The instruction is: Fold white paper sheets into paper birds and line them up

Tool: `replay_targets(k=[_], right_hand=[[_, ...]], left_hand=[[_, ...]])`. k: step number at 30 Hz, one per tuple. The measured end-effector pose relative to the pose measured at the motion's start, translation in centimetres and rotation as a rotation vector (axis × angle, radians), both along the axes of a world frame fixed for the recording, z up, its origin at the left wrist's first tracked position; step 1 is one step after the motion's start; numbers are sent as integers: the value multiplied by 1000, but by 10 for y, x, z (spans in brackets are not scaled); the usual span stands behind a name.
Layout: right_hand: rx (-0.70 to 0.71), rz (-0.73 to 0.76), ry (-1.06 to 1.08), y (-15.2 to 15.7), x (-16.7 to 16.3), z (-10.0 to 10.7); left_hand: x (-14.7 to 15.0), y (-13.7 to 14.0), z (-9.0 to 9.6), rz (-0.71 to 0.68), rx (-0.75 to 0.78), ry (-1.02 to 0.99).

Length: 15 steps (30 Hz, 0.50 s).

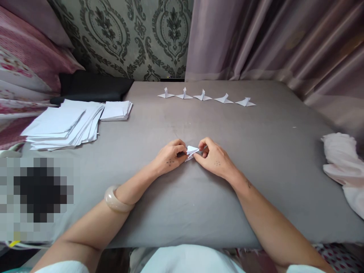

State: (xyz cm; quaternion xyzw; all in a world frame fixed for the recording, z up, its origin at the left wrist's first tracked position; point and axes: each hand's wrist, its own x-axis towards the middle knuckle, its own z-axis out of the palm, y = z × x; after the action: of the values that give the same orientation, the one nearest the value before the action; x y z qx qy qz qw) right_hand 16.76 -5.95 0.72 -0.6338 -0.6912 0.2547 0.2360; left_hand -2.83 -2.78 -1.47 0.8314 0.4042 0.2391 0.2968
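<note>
A small folded piece of white paper (192,150) is held between my two hands over the middle of the grey cloth-covered table (182,204). My left hand (172,156) pinches its left side, with thumb and fingers closed on the edge. On the other side, my right hand (214,157) grips the right end between thumb and forefinger. The paper has a pointed, layered shape; its lower folds are partly hidden by the fingers. Beyond my hands stands a row of several folded paper birds (203,95) with wings spread.
At the left lie a large stack of white paper sheets (62,125) and a smaller stack (116,110). Behind them rests a black item (93,87). A pale crumpled cloth (341,159) is at the right edge. Curtains (241,38) hang along the back right.
</note>
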Motion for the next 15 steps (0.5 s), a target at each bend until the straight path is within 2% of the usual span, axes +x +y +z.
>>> replay_targets(k=[8, 15], right_hand=[[158, 88, -41, -2, -1, 3], [140, 113, -82, -2, 0, -1]], left_hand=[[0, -1, 0, 8, -8, -7], [1, 0, -1, 9, 1, -15]])
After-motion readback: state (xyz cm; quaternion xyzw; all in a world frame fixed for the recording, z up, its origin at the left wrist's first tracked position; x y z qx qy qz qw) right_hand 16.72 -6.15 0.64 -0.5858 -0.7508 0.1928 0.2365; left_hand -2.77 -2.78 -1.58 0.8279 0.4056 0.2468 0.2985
